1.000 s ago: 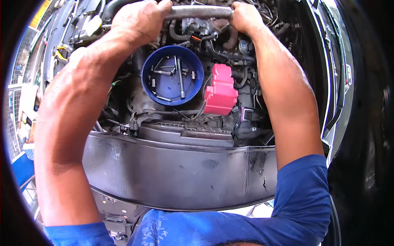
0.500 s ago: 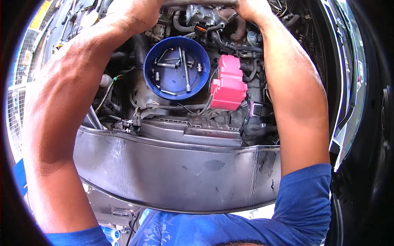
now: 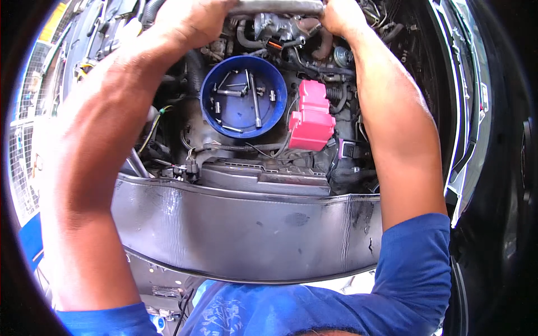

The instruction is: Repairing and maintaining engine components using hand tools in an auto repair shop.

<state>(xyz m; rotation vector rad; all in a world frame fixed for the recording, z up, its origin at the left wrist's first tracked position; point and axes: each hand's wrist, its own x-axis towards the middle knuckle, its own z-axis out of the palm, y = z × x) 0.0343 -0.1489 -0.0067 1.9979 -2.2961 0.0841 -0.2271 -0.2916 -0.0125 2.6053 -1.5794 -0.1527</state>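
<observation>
A thick, dull grey hose (image 3: pixel 274 7) runs across the far edge of the view, above the engine. My left hand (image 3: pixel 196 21) closes around its left end, and my right hand (image 3: pixel 339 15) is at its right end with fingers curled onto it. The far parts of both hands are cut off by the picture's edge. Just nearer than the hose lies a cast metal engine part (image 3: pixel 274 23) with pipes joined to it. A round blue bowl (image 3: pixel 204 84) sits between my forearms, holding several loose bolts, sockets and a long extension bar (image 3: pixel 255 99).
Right of the bowl is a pink-red plastic cover (image 3: pixel 311 117). Cables and a black plastic trim piece (image 3: pixel 263 180) lie nearer. A grey protective cover (image 3: pixel 241 229) drapes over the front edge, by my body. The car's fender edge (image 3: pixel 471 168) runs along the right.
The view has shifted slightly, so the engine bay, hose and hands sit a little lower in the picture. Both hands remain at the hose.
</observation>
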